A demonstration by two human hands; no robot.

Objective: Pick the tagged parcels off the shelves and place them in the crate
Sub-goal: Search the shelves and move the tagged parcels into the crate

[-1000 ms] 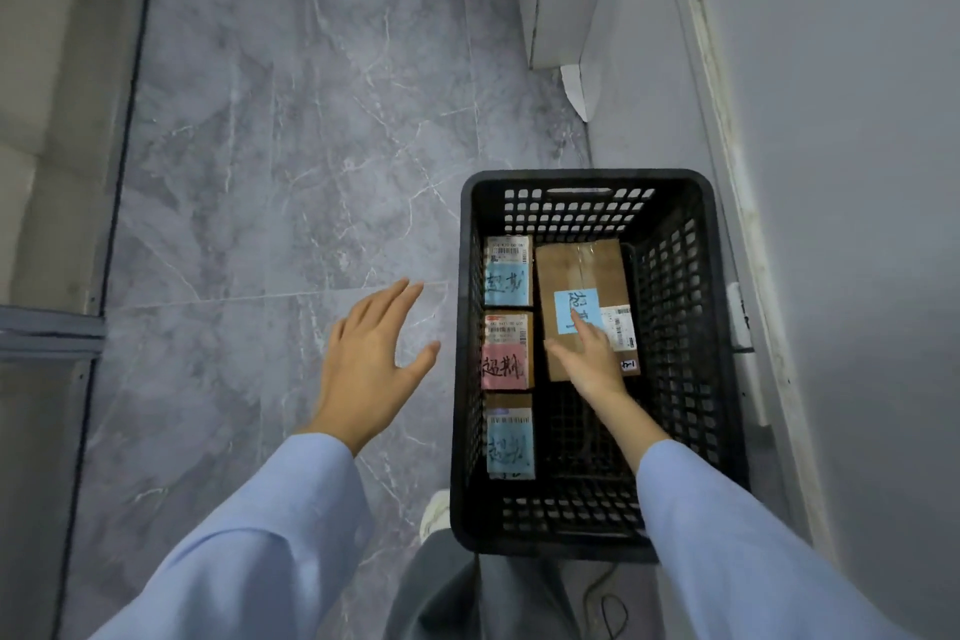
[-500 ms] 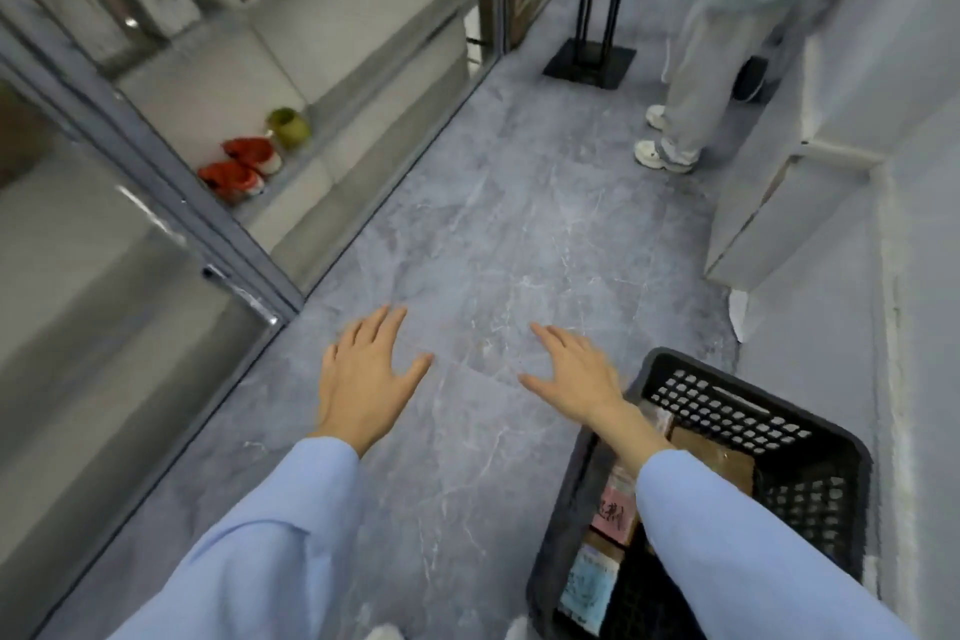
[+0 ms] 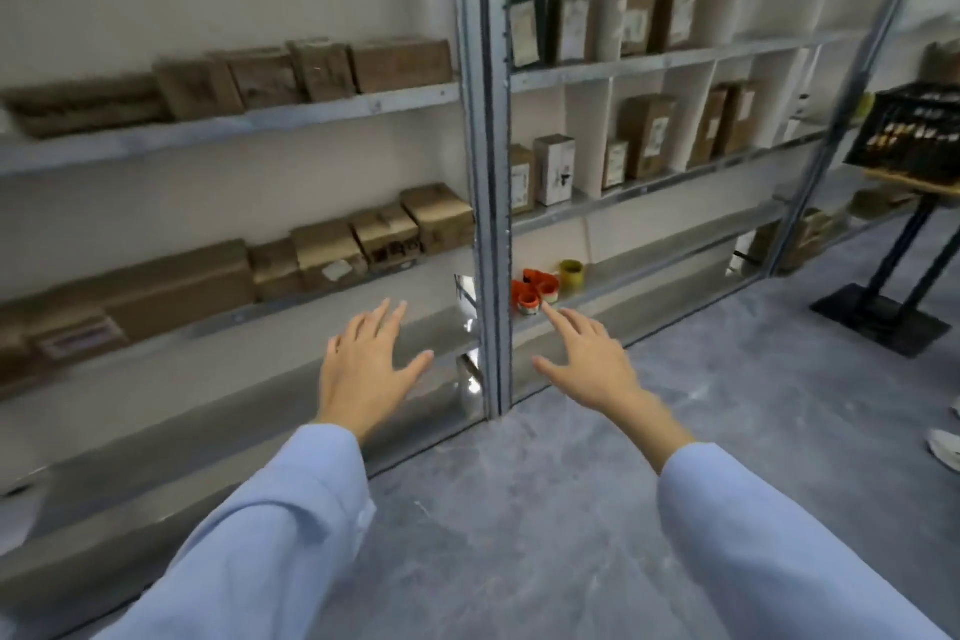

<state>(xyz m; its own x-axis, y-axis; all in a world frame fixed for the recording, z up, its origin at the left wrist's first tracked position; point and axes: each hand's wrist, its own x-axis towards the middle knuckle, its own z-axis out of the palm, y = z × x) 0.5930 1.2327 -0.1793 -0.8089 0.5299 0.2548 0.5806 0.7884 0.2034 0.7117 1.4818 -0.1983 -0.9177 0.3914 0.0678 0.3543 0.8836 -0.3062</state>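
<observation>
Both hands, left [image 3: 363, 369] and right [image 3: 587, 359], hover spread and empty before the grey metal shelves [image 3: 483, 172], brown cardboard parcels [image 3: 332, 250] lining the ledges, red tape rolls [image 3: 535, 288] at the bottom shelf's front edge.

There is one view, worn on the person's head, wide-angle, looking forward and slightly down. It faces the metal shelves [image 3: 234, 125] at an angle from near by; they fill the upper and left parts of the frame, and an upright post [image 3: 485, 120] runs down the centre. Grey floor [image 3: 727, 431] takes the lower right. The left hand [image 3: 363, 369] and right hand [image 3: 587, 359] reach in from the bottom edge, with the sleeves [image 3: 270, 535] large in the lower corners. Straight lines bow towards the edges, and the picture is softly blurred.
</observation>
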